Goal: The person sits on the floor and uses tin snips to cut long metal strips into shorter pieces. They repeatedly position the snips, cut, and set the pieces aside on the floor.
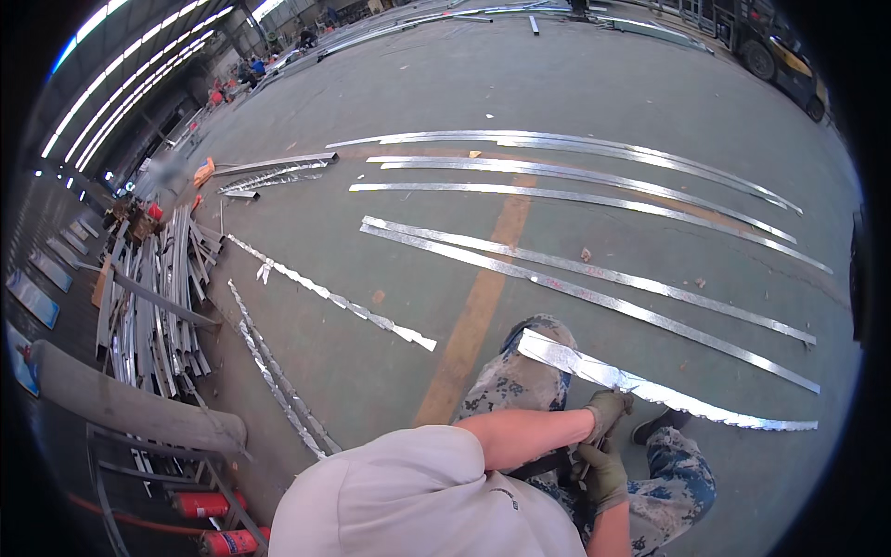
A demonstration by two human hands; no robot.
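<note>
A long, bright silver strip with a crinkled, foil-like edge [575,364] reaches across my left knee and out to the right, above the floor. My left hand [607,411], in an olive-grey glove, is closed at the strip's lower edge, around its middle. Close below it is my gloved right hand [605,472], its fingers curled round something small that I cannot make out. Both hands are between my knees, in camouflage trousers [670,473]. Ahead on the floor, several flat silver metal strips [594,295] lie roughly side by side.
Crumpled silver strips [325,290] lie on the floor to the left. Beyond them is a heap of metal profiles [167,297]. Red fire extinguishers [206,504] are at the lower left. A forklift [775,56] stands far right. A yellow line [478,306] crosses the floor.
</note>
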